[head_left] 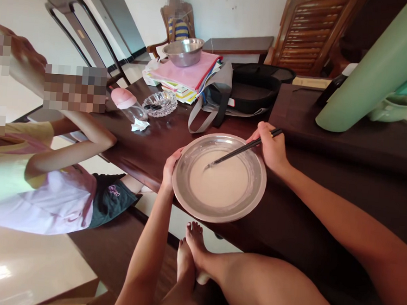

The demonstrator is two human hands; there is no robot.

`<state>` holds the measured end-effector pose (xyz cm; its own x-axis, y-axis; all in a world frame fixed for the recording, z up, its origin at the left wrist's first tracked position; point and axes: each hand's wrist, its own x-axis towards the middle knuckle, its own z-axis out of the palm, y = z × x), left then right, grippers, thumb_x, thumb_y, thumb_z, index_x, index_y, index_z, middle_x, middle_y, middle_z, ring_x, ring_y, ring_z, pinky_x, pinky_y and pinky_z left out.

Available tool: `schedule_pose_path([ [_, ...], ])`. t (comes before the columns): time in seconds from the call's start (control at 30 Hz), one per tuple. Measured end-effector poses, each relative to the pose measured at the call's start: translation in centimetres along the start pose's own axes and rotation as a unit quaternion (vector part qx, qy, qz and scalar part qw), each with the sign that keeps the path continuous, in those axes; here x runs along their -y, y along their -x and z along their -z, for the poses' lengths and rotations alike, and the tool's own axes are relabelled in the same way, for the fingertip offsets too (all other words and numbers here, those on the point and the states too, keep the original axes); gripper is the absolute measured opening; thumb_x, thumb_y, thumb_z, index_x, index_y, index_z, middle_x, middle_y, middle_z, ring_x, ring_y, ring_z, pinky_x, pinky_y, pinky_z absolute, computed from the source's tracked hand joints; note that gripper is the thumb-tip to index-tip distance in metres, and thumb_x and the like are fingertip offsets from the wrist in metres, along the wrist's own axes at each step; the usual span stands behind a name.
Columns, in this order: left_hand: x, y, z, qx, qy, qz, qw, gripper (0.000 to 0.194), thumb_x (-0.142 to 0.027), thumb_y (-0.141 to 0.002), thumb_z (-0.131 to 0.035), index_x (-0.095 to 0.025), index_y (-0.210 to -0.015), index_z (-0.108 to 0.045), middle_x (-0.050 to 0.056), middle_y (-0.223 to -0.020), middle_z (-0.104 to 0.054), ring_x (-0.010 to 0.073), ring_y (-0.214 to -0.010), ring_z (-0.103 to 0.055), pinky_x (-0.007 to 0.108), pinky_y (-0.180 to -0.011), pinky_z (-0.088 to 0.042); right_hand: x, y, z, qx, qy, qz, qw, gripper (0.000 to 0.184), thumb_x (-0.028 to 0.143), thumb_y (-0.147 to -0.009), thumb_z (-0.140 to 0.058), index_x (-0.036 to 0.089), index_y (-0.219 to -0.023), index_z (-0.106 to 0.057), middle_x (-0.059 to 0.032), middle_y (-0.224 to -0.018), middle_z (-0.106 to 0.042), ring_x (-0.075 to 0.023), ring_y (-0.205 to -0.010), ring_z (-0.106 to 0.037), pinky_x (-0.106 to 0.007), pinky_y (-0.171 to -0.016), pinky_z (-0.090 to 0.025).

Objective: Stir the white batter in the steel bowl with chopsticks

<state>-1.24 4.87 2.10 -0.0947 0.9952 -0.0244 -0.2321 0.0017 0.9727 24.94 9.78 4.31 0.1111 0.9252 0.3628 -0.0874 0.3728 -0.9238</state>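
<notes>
A wide metal bowl [216,216] sits at the edge of the dark wooden table [134,152], holding a pale, smooth batter [218,186]. My left hand [171,166] grips the bowl's left rim, its fingers partly hidden behind the side. In my right hand [271,148] is a pair of dark chopsticks [238,150], held closed in the fingers above the bowl's right rim. The chopstick tips dip into the batter near the middle.
Behind the bowl lie a grey-black bag [242,95], a glass ashtray [161,104], a pink-capped bottle [128,103] and a crumpled tissue [140,125]. Another metal bowl [184,53] rests on stacked books. A green cylinder [372,76] stands right. One person [48,183] sits left; another sits far back.
</notes>
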Motion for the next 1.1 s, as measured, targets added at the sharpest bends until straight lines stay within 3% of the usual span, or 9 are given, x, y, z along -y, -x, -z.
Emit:
schedule_pose_path([
  [0.1,-0.05,0.02,-0.06,0.0,0.005,0.0,1.0,0.036,-0.036,-0.08,-0.05,-0.017,-0.103,-0.069,0.005,-0.104,-0.072,0.0249,-0.099,-0.065,0.036,-0.091,-0.049,-0.04,-0.07,0.08,-0.039,-0.014,-0.005,0.999,0.049,0.056,-0.084,-0.053,0.02,-0.051,-0.049,0.0029,-0.045,-0.052,-0.0088,-0.044,-0.054,-0.022,-0.044,-0.035],
  [0.27,-0.11,0.05,-0.19,-0.006,-0.004,0.004,1.0,0.037,-0.037,-0.079,-0.05,-0.018,-0.104,-0.069,0.005,-0.103,-0.072,0.0253,-0.099,-0.065,0.036,-0.089,-0.049,0.08,0.07,-0.01,0.033,0.004,-0.011,0.999,0.048,0.057,-0.083,-0.054,0.02,-0.052,-0.053,0.0014,-0.048,-0.056,-0.0104,-0.048,-0.056,-0.024,-0.05,-0.042],
  [0.43,-0.07,0.0,-0.2,-0.007,-0.013,0.0,1.0,0.037,-0.039,-0.079,-0.049,-0.018,-0.102,-0.069,0.006,-0.105,-0.072,0.0255,-0.101,-0.064,0.036,-0.089,-0.049,-0.23,-0.13,0.2,-0.036,-0.002,0.0,0.999,0.052,0.061,-0.082,-0.052,0.02,-0.05,-0.049,0.0028,-0.045,-0.052,-0.0096,-0.044,-0.053,-0.024,-0.048,-0.04],
  [0.57,-0.06,0.0,-0.16,-0.009,-0.014,0.01,1.0,0.04,-0.039,-0.078,-0.049,-0.018,-0.106,-0.068,0.005,-0.105,-0.072,0.0255,-0.101,-0.065,0.036,-0.089,-0.049,0.01,0.09,-0.03,0.038,0.004,-0.019,0.999,0.051,0.061,-0.082,-0.053,0.02,-0.051,-0.052,0.0012,-0.047,-0.056,-0.0109,-0.048,-0.056,-0.025,-0.052,-0.044],
  [0.73,-0.02,0.04,-0.1,-0.01,-0.005,0.013,1.0,0.038,-0.039,-0.079,-0.05,-0.018,-0.105,-0.068,0.005,-0.104,-0.072,0.025,-0.098,-0.065,0.035,-0.087,-0.05,0.07,-0.14,0.04,-0.04,0.003,0.012,0.999,0.05,0.059,-0.082,-0.054,0.02,-0.052,-0.051,0.0028,-0.046,-0.053,-0.0098,-0.047,-0.055,-0.024,-0.05,-0.041],
  [0.9,-0.08,0.04,-0.19,-0.006,0.011,0.013,1.0,0.037,-0.038,-0.079,-0.05,-0.018,-0.104,-0.069,0.005,-0.103,-0.072,0.025,-0.097,-0.066,0.036,-0.087,-0.05,0.1,0.09,-0.13,0.024,0.013,-0.009,1.0,0.05,0.059,-0.083,-0.053,0.02,-0.051,-0.053,0.001,-0.049,-0.057,-0.0108,-0.05,-0.057,-0.024,-0.052,-0.044],
  [1.1,-0.18,0.05,-0.28,-0.004,0.001,0.006,1.0,0.037,-0.037,-0.078,-0.05,-0.017,-0.103,-0.069,0.006,-0.103,-0.072,0.0256,-0.099,-0.065,0.036,-0.089,-0.049,-0.24,-0.11,0.18,-0.046,0.004,0.006,0.999,0.051,0.059,-0.083,-0.052,0.02,-0.051,-0.05,0.0028,-0.045,-0.052,-0.0096,-0.045,-0.054,-0.023,-0.047,-0.039],
])
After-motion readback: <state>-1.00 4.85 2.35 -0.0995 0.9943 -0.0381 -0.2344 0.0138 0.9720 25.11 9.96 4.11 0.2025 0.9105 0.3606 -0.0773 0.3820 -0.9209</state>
